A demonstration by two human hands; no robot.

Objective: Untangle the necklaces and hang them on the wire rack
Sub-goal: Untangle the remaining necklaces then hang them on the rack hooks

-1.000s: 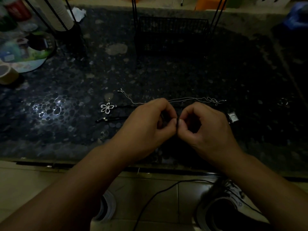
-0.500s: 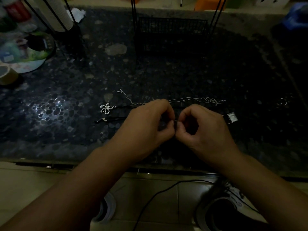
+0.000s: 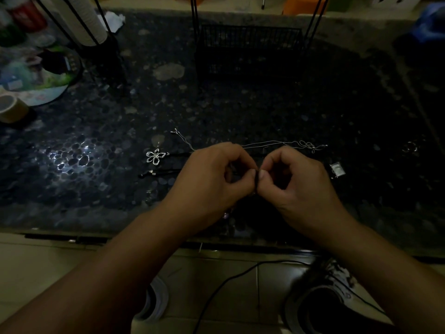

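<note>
Over the near middle of the dark pebbled table (image 3: 240, 112), my left hand (image 3: 212, 179) and my right hand (image 3: 298, 184) meet fingertip to fingertip. Both pinch a thin black cord (image 3: 256, 182) between thumb and forefinger. A silver flower pendant (image 3: 155, 156) lies left of my hands on a black cord. A fine silver chain (image 3: 277, 143) runs behind my knuckles, knotted at its right end. A small square pendant (image 3: 337, 169) lies to the right. The black wire rack (image 3: 250, 47) stands at the back centre.
A roll of tape (image 3: 9, 109) and a round printed plate (image 3: 36, 75) sit at the far left beside a second wire stand (image 3: 96, 39). A small ring (image 3: 410, 147) lies at the right. Below the table edge are shoes and a black cable (image 3: 228, 283).
My fingertips have shifted slightly on the cord, staying pressed together at the same spot. The necklaces on the table have not moved.
</note>
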